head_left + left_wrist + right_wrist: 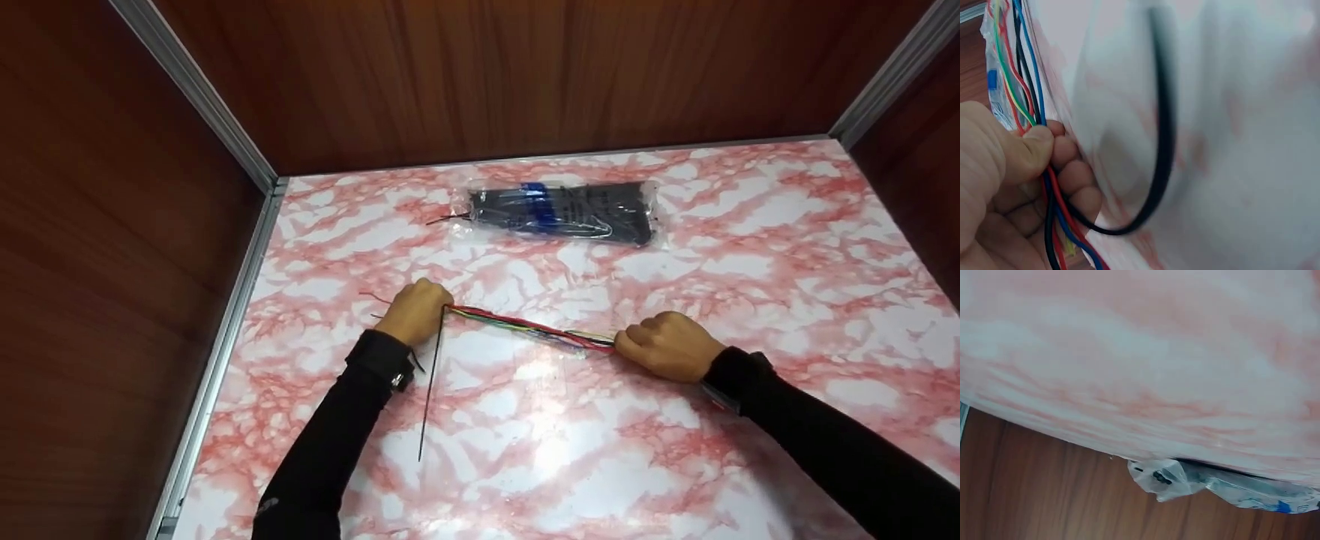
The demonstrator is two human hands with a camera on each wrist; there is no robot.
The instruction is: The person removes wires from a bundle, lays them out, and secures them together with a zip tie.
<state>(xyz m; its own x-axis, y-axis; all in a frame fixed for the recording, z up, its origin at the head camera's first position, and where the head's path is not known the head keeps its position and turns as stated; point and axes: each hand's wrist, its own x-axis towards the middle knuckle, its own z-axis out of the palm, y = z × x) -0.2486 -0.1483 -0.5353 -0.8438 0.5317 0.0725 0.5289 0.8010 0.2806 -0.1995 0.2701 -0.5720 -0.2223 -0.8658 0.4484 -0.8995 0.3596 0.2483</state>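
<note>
A bundle of thin coloured wires (517,325), with red, green, black and blue among them, stretches between the two hands in the head view. My left hand (418,311) grips its left end, thumb pressed over the fingers, and loose wire ends stick out behind. Out of the same grip comes a thin black cable tie (430,397), which points toward the near edge; in the left wrist view the black strip (1163,124) curves away from the fingers. My right hand (667,346) holds the other end of the bundle in curled fingers. No hand appears in the right wrist view.
A clear plastic bag (600,232) of black cable ties with a blue label lies at the back of the marbled red-and-white table (750,262). A few tie ends poke out on its left. Brown wooden panels (525,75) with metal edging enclose the table's back and sides.
</note>
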